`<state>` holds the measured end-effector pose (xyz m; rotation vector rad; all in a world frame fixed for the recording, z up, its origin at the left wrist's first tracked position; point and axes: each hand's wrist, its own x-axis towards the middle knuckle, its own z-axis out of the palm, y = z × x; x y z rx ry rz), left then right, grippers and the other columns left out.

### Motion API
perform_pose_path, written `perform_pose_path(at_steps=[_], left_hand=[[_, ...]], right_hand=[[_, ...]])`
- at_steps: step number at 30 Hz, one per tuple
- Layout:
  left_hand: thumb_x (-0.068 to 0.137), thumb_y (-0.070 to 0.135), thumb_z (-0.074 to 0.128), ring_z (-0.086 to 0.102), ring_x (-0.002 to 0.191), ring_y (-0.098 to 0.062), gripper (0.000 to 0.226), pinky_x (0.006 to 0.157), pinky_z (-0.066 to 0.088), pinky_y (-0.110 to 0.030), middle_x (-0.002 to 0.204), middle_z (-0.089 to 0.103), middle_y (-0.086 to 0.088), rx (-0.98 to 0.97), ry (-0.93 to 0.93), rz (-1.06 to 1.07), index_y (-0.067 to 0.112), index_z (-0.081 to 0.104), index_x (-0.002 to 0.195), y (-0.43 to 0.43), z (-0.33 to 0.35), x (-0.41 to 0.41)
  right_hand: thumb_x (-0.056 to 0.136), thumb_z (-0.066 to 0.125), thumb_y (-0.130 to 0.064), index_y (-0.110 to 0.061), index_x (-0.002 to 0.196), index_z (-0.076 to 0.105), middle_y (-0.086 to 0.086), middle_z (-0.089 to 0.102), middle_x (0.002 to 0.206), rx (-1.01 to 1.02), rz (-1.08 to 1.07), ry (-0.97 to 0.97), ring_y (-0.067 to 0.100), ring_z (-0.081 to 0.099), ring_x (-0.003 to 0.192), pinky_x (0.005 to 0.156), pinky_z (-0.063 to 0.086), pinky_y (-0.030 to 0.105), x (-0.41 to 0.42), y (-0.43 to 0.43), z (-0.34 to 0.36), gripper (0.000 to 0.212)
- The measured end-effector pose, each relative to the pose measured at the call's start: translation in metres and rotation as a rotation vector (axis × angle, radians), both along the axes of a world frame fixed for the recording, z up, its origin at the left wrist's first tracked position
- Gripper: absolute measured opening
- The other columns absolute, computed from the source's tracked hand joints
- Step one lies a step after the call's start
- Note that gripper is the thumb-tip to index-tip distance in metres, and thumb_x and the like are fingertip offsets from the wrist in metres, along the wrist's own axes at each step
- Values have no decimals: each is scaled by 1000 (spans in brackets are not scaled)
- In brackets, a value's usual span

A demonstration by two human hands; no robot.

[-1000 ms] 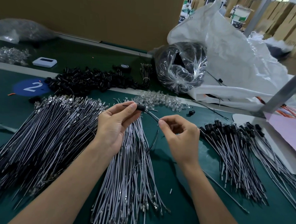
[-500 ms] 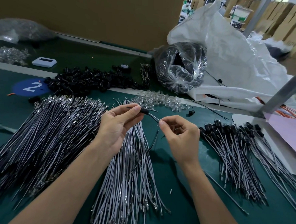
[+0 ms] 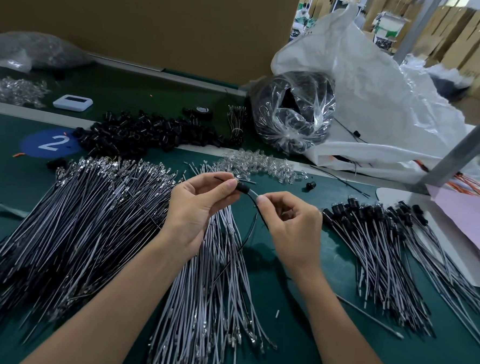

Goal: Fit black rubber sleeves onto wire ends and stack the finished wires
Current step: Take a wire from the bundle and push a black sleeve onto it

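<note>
Green workbench heaped with wires. Above its middle, left hand pinches a black rubber sleeve; right hand, just right of it, pinches the sleeve's wire.

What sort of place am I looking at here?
Likely a factory assembly bench: heaps of grey wires on a green mat, a pile of black rubber sleeves, brown cardboard cartons stacked behind.
</note>
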<state>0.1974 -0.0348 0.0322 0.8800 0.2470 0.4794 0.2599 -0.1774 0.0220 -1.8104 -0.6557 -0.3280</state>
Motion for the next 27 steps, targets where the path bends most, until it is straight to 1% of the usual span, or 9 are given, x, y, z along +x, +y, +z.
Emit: perform_pose_path(at_steps=[4, 6, 8, 11, 14, 18, 20, 22, 27], left_hand=[[64, 6, 74, 74, 79, -20, 15, 70, 58, -22, 81, 75, -10, 4, -17, -4, 6, 75, 79, -2, 0, 0], [64, 6, 74, 73, 79, -19, 14, 70, 58, -22, 81, 75, -9, 5, -21, -7, 7, 75, 78, -2, -1, 0], [64, 5, 74, 73, 79, -19, 14, 70, 58, -22, 81, 75, -9, 15, -20, -10, 7, 75, 78, -2, -2, 1], [64, 5, 74, 73, 80, -19, 13, 71, 58, -22, 81, 75, -9, 39, -21, -20, 8, 77, 77, -2, -2, 2], [64, 5, 74, 73, 79, -18, 12, 70, 58, -21, 80, 75, -8, 49, -21, -26, 10, 78, 74, -2, -3, 2], [64, 6, 74, 73, 81, -18, 15, 71, 58, -22, 82, 75, -9, 93, -9, -21, 6, 76, 79, -4, -3, 2], [66, 8, 74, 72, 82, -19, 18, 74, 59, -24, 84, 75, -9, 131, -4, -22, 4, 75, 83, -6, -4, 3], [67, 8, 74, 72, 84, -19, 20, 77, 59, -25, 85, 75, -9, 164, 1, -23, 2, 74, 87, -7, -5, 3], [68, 4, 73, 71, 82, -17, 20, 73, 58, -22, 84, 75, -8, 166, 3, -30, -2, 72, 87, -7, -5, 3]], right_hand=[[87, 72, -13, -12, 79, 74, -8, 64, 64, -40, -9, -52, 6, 51, 55, 56, 40, 18, -1, 0, 0, 8], [84, 74, -9, -14, 79, 73, -9, 64, 68, -51, -8, -117, 8, 53, 59, 58, 41, 17, -2, 0, 1, 7], [81, 77, -7, -15, 78, 72, -8, 65, 72, -48, -13, -151, 11, 54, 62, 59, 42, 19, -1, -1, 2, 10], [79, 77, -5, -16, 78, 70, -7, 65, 73, -37, -28, -153, 12, 54, 62, 60, 43, 20, -1, -1, 1, 12], [80, 76, -7, -16, 77, 69, -6, 64, 72, -21, -33, -142, 12, 54, 61, 60, 42, 18, -2, -1, 1, 11], [83, 76, -11, -13, 79, 71, -5, 64, 70, -39, -10, -129, 10, 51, 58, 58, 40, 16, -1, 0, 0, 6], [83, 76, -10, -13, 80, 72, -5, 64, 69, -61, 0, -123, 9, 51, 58, 57, 41, 16, -1, 0, -1, 6], [82, 76, -9, -14, 80, 72, -6, 65, 69, -71, -10, -124, 9, 53, 59, 57, 41, 16, -1, 0, -1, 7], [74, 82, -5, -13, 81, 76, -7, 70, 70, -35, -21, -99, 2, 63, 65, 64, 45, 9, 0, 0, 2, 12]])
